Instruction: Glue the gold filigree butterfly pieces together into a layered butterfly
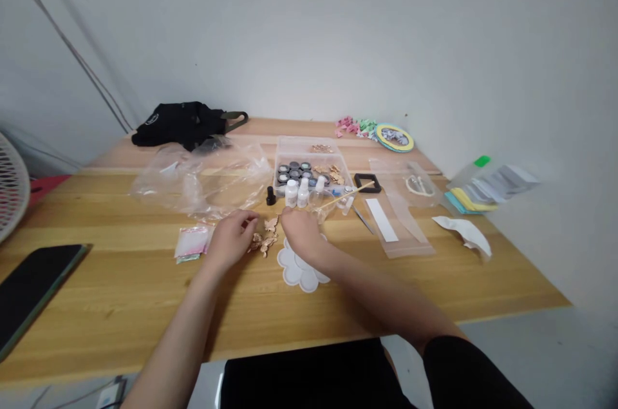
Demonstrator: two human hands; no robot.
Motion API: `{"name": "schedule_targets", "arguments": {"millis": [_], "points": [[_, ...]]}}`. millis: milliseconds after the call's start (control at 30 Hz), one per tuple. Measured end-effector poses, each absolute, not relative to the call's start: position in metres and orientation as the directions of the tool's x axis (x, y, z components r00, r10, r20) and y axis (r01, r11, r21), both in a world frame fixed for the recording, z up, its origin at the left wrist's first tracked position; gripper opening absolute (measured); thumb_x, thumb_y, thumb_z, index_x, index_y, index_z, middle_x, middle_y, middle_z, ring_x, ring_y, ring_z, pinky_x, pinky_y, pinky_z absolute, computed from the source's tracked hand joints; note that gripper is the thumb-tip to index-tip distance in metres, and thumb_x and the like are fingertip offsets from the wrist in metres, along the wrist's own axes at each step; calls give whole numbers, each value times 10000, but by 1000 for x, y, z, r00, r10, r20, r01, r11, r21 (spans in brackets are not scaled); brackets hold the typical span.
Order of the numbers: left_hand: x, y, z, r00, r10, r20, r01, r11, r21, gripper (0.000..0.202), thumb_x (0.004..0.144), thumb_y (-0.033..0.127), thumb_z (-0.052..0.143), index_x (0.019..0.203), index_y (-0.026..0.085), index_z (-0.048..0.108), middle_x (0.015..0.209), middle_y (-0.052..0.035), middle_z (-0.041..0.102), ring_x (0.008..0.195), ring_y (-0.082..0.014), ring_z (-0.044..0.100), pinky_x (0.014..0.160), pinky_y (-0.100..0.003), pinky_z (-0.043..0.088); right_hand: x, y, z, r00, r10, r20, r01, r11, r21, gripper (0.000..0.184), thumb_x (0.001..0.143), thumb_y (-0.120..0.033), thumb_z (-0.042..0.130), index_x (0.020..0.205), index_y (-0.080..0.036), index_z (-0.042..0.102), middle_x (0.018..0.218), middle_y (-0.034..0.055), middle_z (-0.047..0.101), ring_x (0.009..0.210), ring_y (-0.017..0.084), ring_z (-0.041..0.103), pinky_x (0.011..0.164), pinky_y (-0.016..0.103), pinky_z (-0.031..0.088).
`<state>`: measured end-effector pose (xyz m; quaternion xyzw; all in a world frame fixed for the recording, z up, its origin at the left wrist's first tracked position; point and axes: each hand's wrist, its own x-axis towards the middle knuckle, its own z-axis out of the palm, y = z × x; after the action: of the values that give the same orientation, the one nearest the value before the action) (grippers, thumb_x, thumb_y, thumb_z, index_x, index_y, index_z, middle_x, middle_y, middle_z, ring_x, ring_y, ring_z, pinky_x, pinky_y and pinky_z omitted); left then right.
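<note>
Gold butterfly-shaped pieces (264,243) lie in a small heap between my two hands. My left hand (232,238) rests at the left side of this heap, fingers loosely bent, with a gap between thumb and forefinger. Over the top edge of a white flower-shaped palette (302,275) is my right hand (300,228), its fingers closed and pointing toward the heap; what they hold, if anything, is hidden. A thin wooden stick (348,195) slants up to the right beyond that hand, and I cannot tell whether the hand touches it.
Behind my hands stand small white bottles (291,193), a black cap (271,196) and a clear box (309,161) of dark-lidded jars. Crumpled plastic (203,180) lies left, near a phone (36,293). Rightward are a black square frame (367,183), tweezers (363,220) and a tissue (464,234).
</note>
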<state>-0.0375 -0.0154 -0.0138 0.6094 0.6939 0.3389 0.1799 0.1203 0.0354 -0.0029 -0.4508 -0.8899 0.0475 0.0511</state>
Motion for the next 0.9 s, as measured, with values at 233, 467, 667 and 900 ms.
{"name": "schedule_targets", "arguments": {"millis": [233,467,667,900], "points": [[-5,-21,8,-184,983,-2,157,31,987,332,772,477,581,743,160,674,722,-62,711,641,-175,619,657,-299,497,156,12,13,-663,716,220,715,692,-97,383,981,-185,326,832,-162,678,701,111,696,650,190,632,539,286,397],[6,-24,31,-106,994,-7,2,7,1000,277,746,421,646,695,150,670,705,-47,694,566,-130,568,578,-269,470,185,6,14,-457,679,575,598,713,-367,281,945,-293,430,954,-214,700,702,54,714,609,161,610,577,283,423],[20,-19,35,-46,999,-26,-60,23,998,240,739,380,665,655,155,678,653,-29,679,543,-116,547,566,-257,452,200,8,19,-258,839,479,297,541,-787,155,864,-301,538,816,-225,664,627,7,670,533,132,580,528,261,436],[36,-14,21,74,985,-155,-348,171,922,272,675,399,743,642,132,695,625,-46,669,532,-110,520,542,-244,418,204,15,13,-227,973,43,-67,28,-997,170,745,-375,616,700,-217,574,470,-60,568,374,77,453,394,213,359]]}}
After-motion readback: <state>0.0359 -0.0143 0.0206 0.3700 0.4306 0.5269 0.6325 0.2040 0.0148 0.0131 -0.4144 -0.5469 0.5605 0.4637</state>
